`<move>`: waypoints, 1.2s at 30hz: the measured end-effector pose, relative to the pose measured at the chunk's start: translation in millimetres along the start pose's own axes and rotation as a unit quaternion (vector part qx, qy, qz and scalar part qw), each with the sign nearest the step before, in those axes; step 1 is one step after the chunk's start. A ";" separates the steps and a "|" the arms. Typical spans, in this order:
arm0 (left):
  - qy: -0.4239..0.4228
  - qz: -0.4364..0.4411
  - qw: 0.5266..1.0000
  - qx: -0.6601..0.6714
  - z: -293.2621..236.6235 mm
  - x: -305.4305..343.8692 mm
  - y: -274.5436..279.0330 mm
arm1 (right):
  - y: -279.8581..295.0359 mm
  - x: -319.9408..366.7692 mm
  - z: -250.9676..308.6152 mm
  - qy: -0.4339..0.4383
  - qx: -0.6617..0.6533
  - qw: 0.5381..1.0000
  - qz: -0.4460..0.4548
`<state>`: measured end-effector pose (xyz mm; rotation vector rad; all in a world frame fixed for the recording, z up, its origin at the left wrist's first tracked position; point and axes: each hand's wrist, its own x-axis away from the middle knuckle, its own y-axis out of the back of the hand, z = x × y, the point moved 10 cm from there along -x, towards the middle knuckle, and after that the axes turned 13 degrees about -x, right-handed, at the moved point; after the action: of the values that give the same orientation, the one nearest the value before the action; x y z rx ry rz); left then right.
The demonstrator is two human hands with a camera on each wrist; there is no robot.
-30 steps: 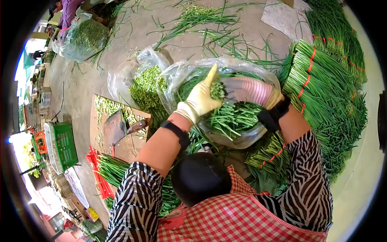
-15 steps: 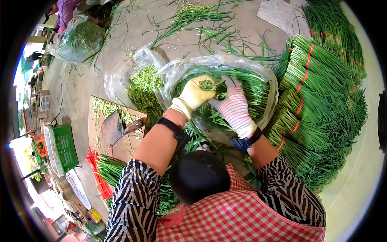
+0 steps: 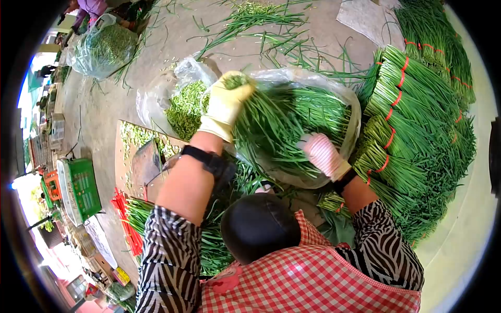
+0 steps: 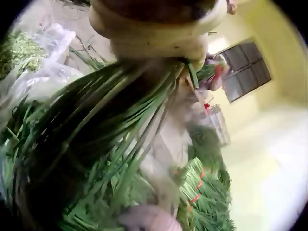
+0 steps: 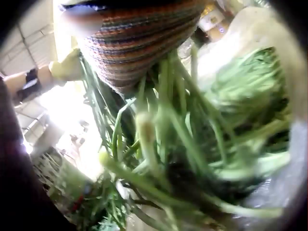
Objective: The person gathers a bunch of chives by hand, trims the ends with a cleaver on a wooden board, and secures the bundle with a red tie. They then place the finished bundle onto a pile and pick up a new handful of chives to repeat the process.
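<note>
In the head view, my left hand (image 3: 228, 101), in a pale yellow glove, grips one end of a bunch of chives (image 3: 269, 117) and holds it up over the left side of a clear plastic bag (image 3: 355, 125). The long green leaves hang from that fist, fanned out in the left wrist view. My right hand (image 3: 323, 154), in a pink-and-white striped glove, is low at the front right of the bag. It holds some loose chives (image 5: 168, 91), which come out from under its fingers in the right wrist view; the fingertips are partly hidden.
A second bag of chopped pale stalks (image 3: 190, 107) stands at left. A cleaver (image 3: 146, 161) lies on a cutting board (image 3: 125, 172), with red ties (image 3: 128, 221) nearby. Banded chive bundles (image 3: 412, 120) are piled at right. A green crate (image 3: 83, 190) stands far left.
Both hands were together over the bag. My left hand has moved left with the bunch, and the leaves now swing down. My right hand has come away, down and to the right.
</note>
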<state>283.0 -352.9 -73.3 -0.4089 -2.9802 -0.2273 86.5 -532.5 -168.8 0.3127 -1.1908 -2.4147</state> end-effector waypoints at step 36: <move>-0.192 -0.506 0.835 -0.097 -239.0 493.5 341.3 | -45.2 -152.2 637.7 0.211 -0.706 0.525 0.427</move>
<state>-69.8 59.6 276.8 1.3094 -3.2152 -0.5865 -33.7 8.9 183.8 -0.2069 0.8758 -1.4613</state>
